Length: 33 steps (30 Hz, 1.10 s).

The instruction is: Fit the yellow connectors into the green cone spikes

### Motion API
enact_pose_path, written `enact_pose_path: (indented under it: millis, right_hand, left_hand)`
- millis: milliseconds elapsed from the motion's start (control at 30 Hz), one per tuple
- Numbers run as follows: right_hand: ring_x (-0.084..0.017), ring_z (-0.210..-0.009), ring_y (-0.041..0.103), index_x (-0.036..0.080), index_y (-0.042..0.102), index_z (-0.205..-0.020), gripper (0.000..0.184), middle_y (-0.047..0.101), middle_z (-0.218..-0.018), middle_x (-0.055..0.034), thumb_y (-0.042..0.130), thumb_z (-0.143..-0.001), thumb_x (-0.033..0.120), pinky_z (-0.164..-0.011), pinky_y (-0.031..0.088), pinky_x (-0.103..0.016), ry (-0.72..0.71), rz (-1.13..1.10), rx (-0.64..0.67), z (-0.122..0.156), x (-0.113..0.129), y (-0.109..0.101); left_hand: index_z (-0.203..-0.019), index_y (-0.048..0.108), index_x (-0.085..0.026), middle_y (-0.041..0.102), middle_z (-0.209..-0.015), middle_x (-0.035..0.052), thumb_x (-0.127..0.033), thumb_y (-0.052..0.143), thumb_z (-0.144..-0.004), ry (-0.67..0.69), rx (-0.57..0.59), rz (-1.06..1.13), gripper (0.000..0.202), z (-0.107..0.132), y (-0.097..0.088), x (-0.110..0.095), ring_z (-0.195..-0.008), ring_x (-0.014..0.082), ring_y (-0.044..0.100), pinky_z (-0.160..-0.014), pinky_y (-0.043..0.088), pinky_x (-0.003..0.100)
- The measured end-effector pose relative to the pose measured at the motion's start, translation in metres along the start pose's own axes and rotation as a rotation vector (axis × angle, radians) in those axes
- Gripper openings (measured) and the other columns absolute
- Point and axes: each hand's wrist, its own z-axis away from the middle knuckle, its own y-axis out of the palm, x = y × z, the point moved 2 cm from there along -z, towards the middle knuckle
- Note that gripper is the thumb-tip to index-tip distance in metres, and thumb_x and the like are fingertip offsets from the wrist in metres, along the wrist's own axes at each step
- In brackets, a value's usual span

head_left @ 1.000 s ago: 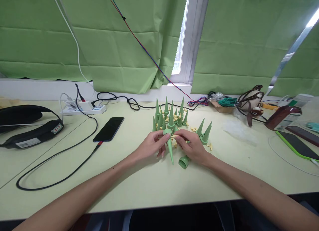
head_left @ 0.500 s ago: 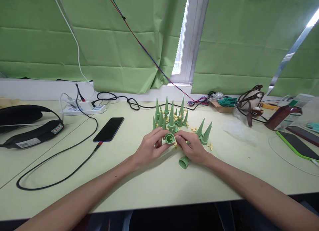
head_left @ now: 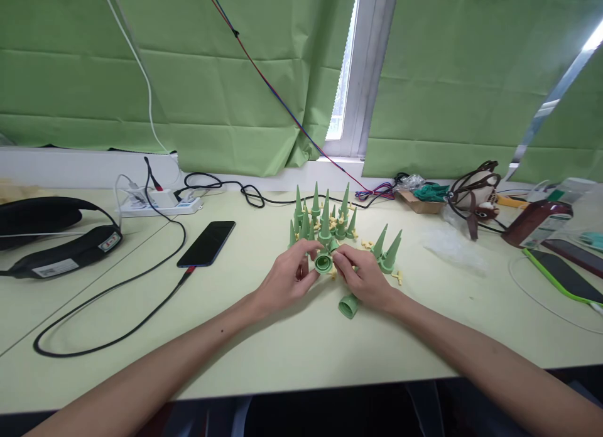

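In the middle, a hollow green plastic cone (head_left: 323,264) has its round open base turned toward me. My left hand (head_left: 288,274) is beside it, thumb and forefinger apart around the base's left side and not visibly gripping it. My right hand (head_left: 365,272) is closed in a pinch at the cone's right side, its fingertips on green plastic; the exact contact is partly hidden. Another green cone (head_left: 348,306) lies below my right hand, open end toward me. Behind my hands several green cones (head_left: 325,220) stand upright among small yellow plastic pieces (head_left: 397,277).
A black phone (head_left: 207,243) on a cable lies at the left, near a white power strip (head_left: 162,205) and a black headset-like item (head_left: 70,252). At the right are a cardboard box (head_left: 419,203), a dark red bottle (head_left: 537,223) and a green-edged phone (head_left: 563,274).
My left thumb has drawn back from under the cone's base and the fingers have spread. The base has shifted slightly right and down. My right hand keeps its pinch.
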Motion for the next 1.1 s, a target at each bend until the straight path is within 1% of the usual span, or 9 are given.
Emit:
enact_pose_path:
  millis: [167,267,300,367,433,567,700,967,1100]
  right_hand:
    - [-0.011,-0.052,0.044,0.020,0.055,-0.081,0.024,0.049,-0.060,0.0039,0.044,-0.101,0.027,-0.057,0.038,-0.025,0.006,-0.030,-0.010,-0.0012,-0.0005,-0.0011]
    - [-0.011,-0.051,0.045,0.020,0.058,-0.084,0.022,0.049,-0.058,0.0042,0.046,-0.100,0.027,-0.056,0.039,-0.025,0.004,-0.039,-0.013,-0.0013,-0.0007,-0.0017]
    - [-0.012,-0.052,0.045,0.020,0.059,-0.084,0.021,0.049,-0.058,0.0041,0.046,-0.100,0.027,-0.056,0.039,-0.025,0.003,-0.036,-0.013,-0.0014,-0.0007,-0.0018]
    - [-0.012,-0.052,0.046,0.019,0.060,-0.084,0.022,0.050,-0.059,0.0036,0.047,-0.100,0.027,-0.056,0.039,-0.025,-0.005,-0.026,-0.009,-0.0017,-0.0004,-0.0020]
    - [-0.012,-0.053,0.046,0.019,0.060,-0.083,0.023,0.051,-0.059,0.0030,0.047,-0.100,0.027,-0.057,0.039,-0.025,-0.018,-0.018,0.000,-0.0021,0.0000,-0.0020]
    - [-0.012,-0.055,0.047,0.019,0.061,-0.084,0.022,0.053,-0.062,0.0020,0.048,-0.100,0.029,-0.057,0.039,-0.025,-0.038,-0.016,0.013,-0.0027,0.0000,-0.0020]
    - [-0.012,-0.057,0.048,0.019,0.061,-0.087,0.022,0.055,-0.064,0.0016,0.047,-0.100,0.029,-0.058,0.039,-0.024,-0.033,-0.015,0.038,-0.0023,-0.0024,-0.0012]
    - [-0.013,-0.058,0.049,0.021,0.059,-0.096,0.018,0.056,-0.066,0.0021,0.045,-0.101,0.030,-0.059,0.040,-0.024,-0.019,0.015,0.074,-0.0015,-0.0051,0.0000]
    - [-0.013,-0.057,0.048,0.020,0.058,-0.092,0.019,0.054,-0.065,0.0027,0.045,-0.101,0.030,-0.059,0.038,-0.024,-0.005,0.006,0.087,-0.0012,-0.0058,0.0000]
  left_hand:
    - [-0.110,0.044,-0.022,0.056,-0.097,-0.0007,-0.019,0.059,-0.084,-0.235,-0.019,0.137,0.029,-0.0026,-0.0012,-0.0019,-0.052,0.0039,0.047,-0.047,0.036,0.018]
    - [-0.096,0.049,-0.020,0.055,-0.080,-0.0026,-0.029,0.055,-0.090,-0.327,0.004,0.225,0.012,-0.0045,-0.0014,-0.0011,-0.051,0.0063,0.047,-0.047,0.034,0.019]
    - [-0.089,0.050,-0.019,0.052,-0.071,-0.0036,-0.033,0.052,-0.093,-0.360,0.020,0.256,0.015,-0.0048,-0.0010,-0.0002,-0.050,0.0073,0.046,-0.047,0.034,0.020]
    - [-0.076,0.049,-0.018,0.047,-0.057,-0.0045,-0.042,0.044,-0.098,-0.423,0.049,0.320,0.033,-0.0050,0.0000,0.0021,-0.049,0.0093,0.047,-0.049,0.036,0.022]
    - [-0.067,0.046,-0.017,0.046,-0.050,-0.0037,-0.048,0.038,-0.100,-0.466,0.075,0.373,0.046,-0.0048,0.0010,0.0041,-0.048,0.0105,0.048,-0.052,0.038,0.023]
    - [-0.068,0.052,-0.016,0.048,-0.049,-0.0031,-0.053,0.039,-0.100,-0.481,0.133,0.396,0.050,-0.0039,0.0017,0.0048,-0.047,0.0109,0.048,-0.053,0.039,0.025]
    - [-0.075,0.057,-0.016,0.045,-0.051,-0.0045,-0.054,0.044,-0.098,-0.462,0.129,0.368,0.046,-0.0036,0.0001,0.0040,-0.049,0.0103,0.048,-0.052,0.039,0.023]
    - [-0.074,0.054,-0.017,0.046,-0.058,-0.0040,-0.049,0.049,-0.096,-0.414,0.118,0.312,0.039,-0.0055,-0.0035,0.0040,-0.052,0.0097,0.047,-0.050,0.038,0.021]
    - [-0.074,0.054,-0.016,0.046,-0.068,-0.0025,-0.045,0.052,-0.095,-0.345,0.093,0.250,0.036,-0.0069,-0.0037,0.0029,-0.056,0.0086,0.046,-0.051,0.039,0.021]
